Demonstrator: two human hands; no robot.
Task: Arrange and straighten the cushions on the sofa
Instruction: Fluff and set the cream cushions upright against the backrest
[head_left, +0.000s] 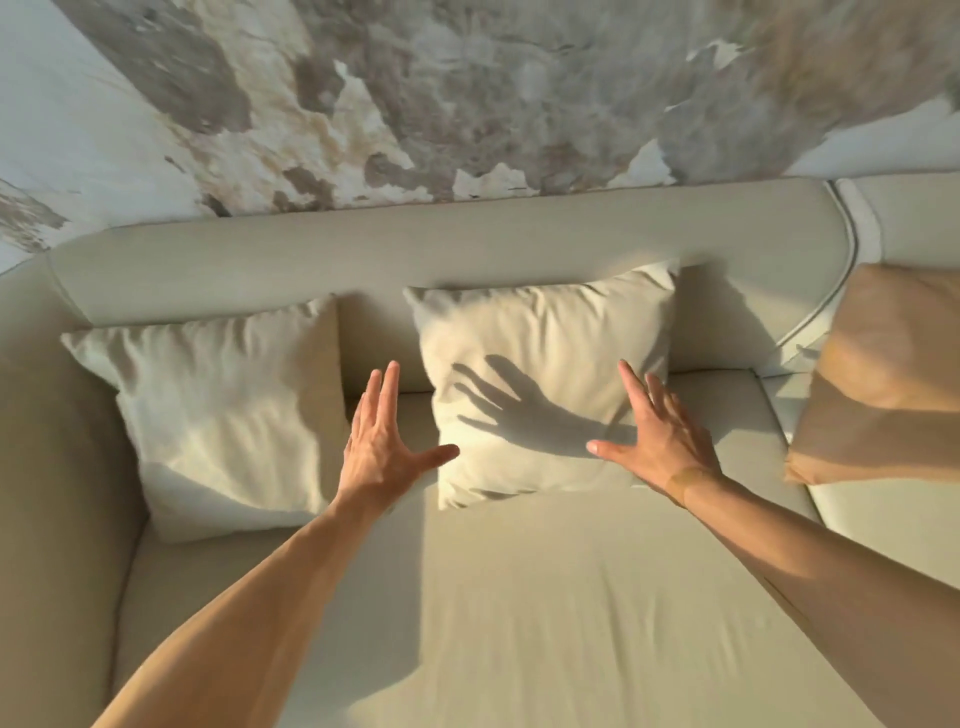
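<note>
A cream cushion (545, 384) leans upright against the back of a beige sofa (519, 597). The left hand (382, 447) and right hand (657, 436) flank it, fingers spread flat, gripping nothing. A white cushion (218, 415) sits left of it, a tan cushion (883, 374) right.

A square cream fabric cushion (545, 384) stood in the middle of the pale beige upholstered sofa (519, 597), leaning upright against the backrest, its cover lightly creased. A second, matching cream cushion (223, 415) leaned against the backrest near the left armrest, apart from the first. A tan square cushion (883, 374) sat at the far right, tilted.
</note>
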